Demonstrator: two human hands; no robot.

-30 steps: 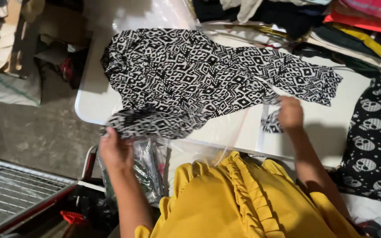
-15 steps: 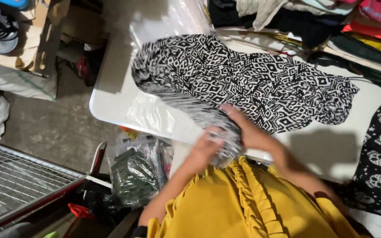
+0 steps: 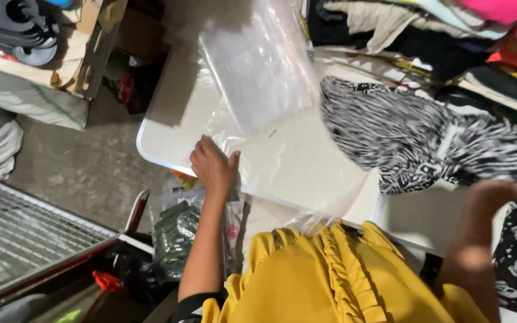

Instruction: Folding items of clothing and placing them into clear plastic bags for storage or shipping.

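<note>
The left hand's fingers [image 3: 207,157] are lying spread flat on a clear plastic bag [image 3: 258,78] covering the white desk [image 3: 169,113]. The right hand's fingers [image 3: 498,190], blurred, are gripping a black-and-white patterned garment [image 3: 414,140] lying beside the bag.

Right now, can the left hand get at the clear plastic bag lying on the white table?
Probably yes: the left hand already rests on the near edge of the clear plastic bag, with nothing lying over it on the white table.
</note>
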